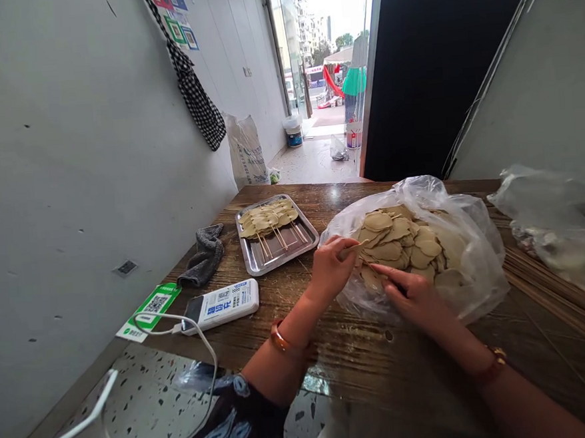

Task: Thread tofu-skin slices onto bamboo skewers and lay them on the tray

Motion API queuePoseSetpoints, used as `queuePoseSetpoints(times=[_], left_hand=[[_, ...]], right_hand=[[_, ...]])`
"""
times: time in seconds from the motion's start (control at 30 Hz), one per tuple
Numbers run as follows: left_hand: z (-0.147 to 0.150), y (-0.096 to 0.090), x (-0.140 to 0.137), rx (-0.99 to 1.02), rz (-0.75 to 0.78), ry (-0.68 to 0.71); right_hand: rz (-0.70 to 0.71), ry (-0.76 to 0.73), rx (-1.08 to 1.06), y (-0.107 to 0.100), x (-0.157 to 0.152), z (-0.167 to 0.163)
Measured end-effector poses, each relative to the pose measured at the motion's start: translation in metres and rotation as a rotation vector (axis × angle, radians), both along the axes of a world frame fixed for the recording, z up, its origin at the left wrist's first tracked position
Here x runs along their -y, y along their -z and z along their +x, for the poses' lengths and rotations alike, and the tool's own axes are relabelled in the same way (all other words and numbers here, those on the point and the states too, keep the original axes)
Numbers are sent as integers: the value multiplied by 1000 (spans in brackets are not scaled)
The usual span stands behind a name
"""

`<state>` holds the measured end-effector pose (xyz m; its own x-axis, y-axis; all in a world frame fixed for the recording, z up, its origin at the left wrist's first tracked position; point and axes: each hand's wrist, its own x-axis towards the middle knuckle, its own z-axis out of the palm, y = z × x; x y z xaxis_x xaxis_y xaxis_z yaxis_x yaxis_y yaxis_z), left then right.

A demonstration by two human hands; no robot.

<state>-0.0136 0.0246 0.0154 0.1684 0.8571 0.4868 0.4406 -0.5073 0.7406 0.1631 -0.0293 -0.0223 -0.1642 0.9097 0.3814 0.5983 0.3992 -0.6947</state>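
Note:
My left hand point(332, 266) is closed in a pinch on a thin beige slice point(358, 246), seen nearly edge-on above the near left side of the plastic bag. Close beside it, my right hand point(412, 294) pinches what looks like a thin skewer point(366, 264); most of it is hidden by the fingers. Under and behind both hands, a clear plastic bag point(478, 233) lies open around a heap of flat beige slices point(393, 232). To the left, a metal tray point(258, 265) bears similar slices point(267, 217) threaded on skewers, their bare ends pointing toward me.
A grey cloth point(202, 255), a white power bank point(228, 305) with a cable, and a green QR card point(155, 303) lie at the table's left. Long thin sticks point(558, 294) and another plastic bag point(563, 227) are at the right. Beyond the wooden table point(321, 200) is an open doorway.

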Motion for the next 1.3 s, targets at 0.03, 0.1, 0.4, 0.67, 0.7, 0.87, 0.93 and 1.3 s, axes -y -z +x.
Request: queuePoseSetpoints(times=[0.03, 0.1, 0.4, 0.67, 0.7, 0.87, 0.93, 1.3], left_hand=[[0, 1, 0, 2, 18, 12], [0, 2, -1, 6, 36, 33], [4, 4, -1, 86, -98, 98], [-1, 9, -6, 619, -529, 190], [-1, 8, -6, 671, -565, 220], [-1, 6, -3, 816, -674, 273], [0, 7, -3, 844, -683, 265], [2, 19, -4, 930, -743, 291]], right_hand=[[1, -1, -7, 0, 0, 0], [-5, -5, -25, -1, 0, -1], [-18, -11, -74, -7, -2, -3], [32, 4, -88, -5, 1, -2], [33, 3, -82, -4, 1, -1], [26, -14, -38, 1, 0, 3], [34, -19, -26, 3, 0, 4], [27, 24, 24, 3, 2, 5]])
